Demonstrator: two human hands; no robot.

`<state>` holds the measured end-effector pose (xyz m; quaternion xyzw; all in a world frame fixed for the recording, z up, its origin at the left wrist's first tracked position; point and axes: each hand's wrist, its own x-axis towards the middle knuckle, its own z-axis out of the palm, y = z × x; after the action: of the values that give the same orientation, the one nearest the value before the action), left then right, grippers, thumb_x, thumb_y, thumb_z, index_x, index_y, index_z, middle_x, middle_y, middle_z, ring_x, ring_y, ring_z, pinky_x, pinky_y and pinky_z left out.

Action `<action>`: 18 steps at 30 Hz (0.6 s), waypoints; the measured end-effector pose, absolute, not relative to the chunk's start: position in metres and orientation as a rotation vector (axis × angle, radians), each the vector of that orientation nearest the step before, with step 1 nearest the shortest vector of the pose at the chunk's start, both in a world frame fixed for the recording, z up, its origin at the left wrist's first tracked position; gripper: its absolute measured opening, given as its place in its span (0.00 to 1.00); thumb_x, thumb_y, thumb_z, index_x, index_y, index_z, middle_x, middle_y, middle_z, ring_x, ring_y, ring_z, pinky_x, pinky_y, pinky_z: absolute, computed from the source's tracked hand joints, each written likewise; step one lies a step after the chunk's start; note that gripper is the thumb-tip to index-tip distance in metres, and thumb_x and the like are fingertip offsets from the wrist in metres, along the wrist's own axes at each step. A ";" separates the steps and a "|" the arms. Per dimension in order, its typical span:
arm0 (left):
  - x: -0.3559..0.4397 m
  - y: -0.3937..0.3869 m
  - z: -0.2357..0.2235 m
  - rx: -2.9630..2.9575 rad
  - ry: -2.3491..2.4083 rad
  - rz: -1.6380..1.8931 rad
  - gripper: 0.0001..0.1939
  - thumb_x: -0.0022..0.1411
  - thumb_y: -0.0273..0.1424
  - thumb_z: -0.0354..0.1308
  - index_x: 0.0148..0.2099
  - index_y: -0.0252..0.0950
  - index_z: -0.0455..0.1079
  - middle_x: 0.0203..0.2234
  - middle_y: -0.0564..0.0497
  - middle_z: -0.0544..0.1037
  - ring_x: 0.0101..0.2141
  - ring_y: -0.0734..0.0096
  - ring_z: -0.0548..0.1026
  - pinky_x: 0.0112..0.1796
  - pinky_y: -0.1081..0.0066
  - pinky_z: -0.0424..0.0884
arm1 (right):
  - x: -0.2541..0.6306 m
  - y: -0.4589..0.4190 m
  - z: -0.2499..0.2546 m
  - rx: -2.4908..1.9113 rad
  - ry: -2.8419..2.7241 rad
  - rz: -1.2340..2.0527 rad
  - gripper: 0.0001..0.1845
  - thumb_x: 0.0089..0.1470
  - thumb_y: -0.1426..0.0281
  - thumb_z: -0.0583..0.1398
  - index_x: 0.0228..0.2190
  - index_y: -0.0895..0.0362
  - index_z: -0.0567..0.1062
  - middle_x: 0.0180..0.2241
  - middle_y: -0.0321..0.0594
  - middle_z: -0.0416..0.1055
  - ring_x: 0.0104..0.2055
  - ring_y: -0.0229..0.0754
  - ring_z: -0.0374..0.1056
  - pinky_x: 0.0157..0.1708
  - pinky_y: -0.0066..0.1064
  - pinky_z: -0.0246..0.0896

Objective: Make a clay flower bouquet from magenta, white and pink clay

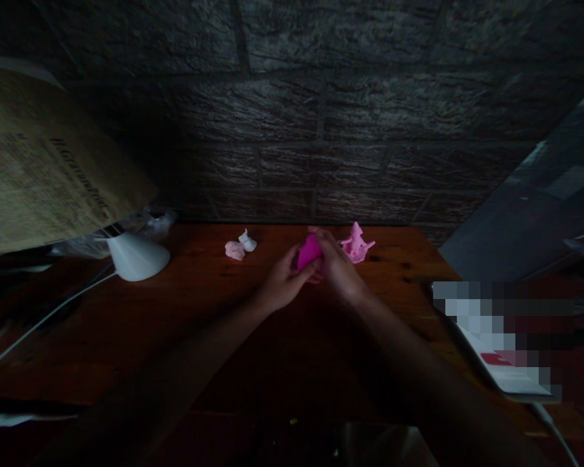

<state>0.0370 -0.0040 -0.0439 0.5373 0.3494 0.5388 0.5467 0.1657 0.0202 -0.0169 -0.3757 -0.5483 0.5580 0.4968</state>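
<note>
Above the middle of the table, my left hand (285,279) is closed on a bright magenta piece (310,251) of soft-looking material, perhaps modelling clay. My right hand (338,263) grips the same piece from the right, and its fingers partly cover it. Just beyond my right hand stands a pink moulded figure (355,245) with a pointed top and thin parts sticking out at its sides. To the left of my hands, a pale pink lump (234,250) and a smaller white lump (247,240) lie close together.
On the left, a lamp with a printed paper shade (53,155) and white base (139,256) stands on the wooden table (199,337). Its cable runs left. A partly blurred-out device (496,357) lies at the right edge. A stone-patterned wall (282,117) rises behind.
</note>
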 end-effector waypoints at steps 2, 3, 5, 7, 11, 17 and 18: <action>0.033 0.000 -0.044 1.251 0.835 1.249 0.22 0.58 0.38 0.67 0.52 0.34 0.71 0.39 0.44 0.81 0.36 0.64 0.81 0.39 0.63 0.80 | 0.165 0.020 -0.018 -0.903 -1.323 1.294 0.21 0.56 0.53 0.62 0.46 0.52 0.73 0.34 0.36 0.74 0.35 0.40 0.70 0.37 0.33 0.68; 0.030 0.002 -0.043 1.251 0.842 1.238 0.21 0.59 0.38 0.67 0.51 0.33 0.72 0.39 0.44 0.81 0.36 0.64 0.82 0.40 0.63 0.80 | 0.165 0.020 -0.017 -0.892 -1.328 1.269 0.20 0.54 0.54 0.64 0.44 0.52 0.74 0.36 0.37 0.75 0.36 0.40 0.70 0.39 0.33 0.68; 0.025 0.003 -0.039 1.269 0.861 1.235 0.19 0.59 0.37 0.66 0.49 0.32 0.74 0.38 0.44 0.82 0.37 0.65 0.82 0.42 0.63 0.80 | 0.166 0.021 -0.015 -0.857 -1.363 1.248 0.19 0.51 0.54 0.67 0.38 0.54 0.76 0.36 0.38 0.76 0.37 0.40 0.70 0.41 0.34 0.68; 0.022 0.003 -0.035 1.304 0.871 1.225 0.16 0.60 0.37 0.66 0.46 0.32 0.75 0.38 0.44 0.82 0.37 0.65 0.82 0.42 0.64 0.79 | 0.169 0.022 -0.012 -0.831 -1.388 1.259 0.19 0.48 0.54 0.69 0.34 0.54 0.77 0.34 0.38 0.76 0.36 0.40 0.70 0.40 0.35 0.68; 0.020 -0.001 -0.030 1.371 0.855 1.120 0.16 0.59 0.39 0.67 0.42 0.32 0.78 0.36 0.43 0.83 0.33 0.67 0.81 0.39 0.65 0.79 | 0.172 0.023 -0.012 -0.815 -1.377 1.358 0.20 0.44 0.53 0.72 0.34 0.53 0.79 0.31 0.36 0.77 0.31 0.38 0.69 0.32 0.32 0.68; 0.022 -0.007 -0.028 1.342 0.912 1.095 0.19 0.61 0.45 0.64 0.42 0.32 0.77 0.32 0.43 0.83 0.22 0.72 0.77 0.27 0.69 0.75 | 0.169 0.022 -0.014 -0.760 -1.346 1.352 0.19 0.45 0.51 0.71 0.32 0.52 0.81 0.28 0.37 0.78 0.27 0.37 0.67 0.24 0.29 0.64; 0.022 -0.007 -0.028 1.338 0.917 1.096 0.20 0.61 0.45 0.64 0.42 0.32 0.77 0.32 0.43 0.83 0.21 0.72 0.77 0.26 0.69 0.75 | 0.169 0.022 -0.014 -0.750 -1.337 1.363 0.20 0.45 0.51 0.71 0.34 0.51 0.82 0.30 0.38 0.78 0.28 0.38 0.68 0.25 0.29 0.65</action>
<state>0.0222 -0.0072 -0.0275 0.5671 0.3887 0.4648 0.5580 0.1693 0.0219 -0.0144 -0.3125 -0.5572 0.5683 0.5186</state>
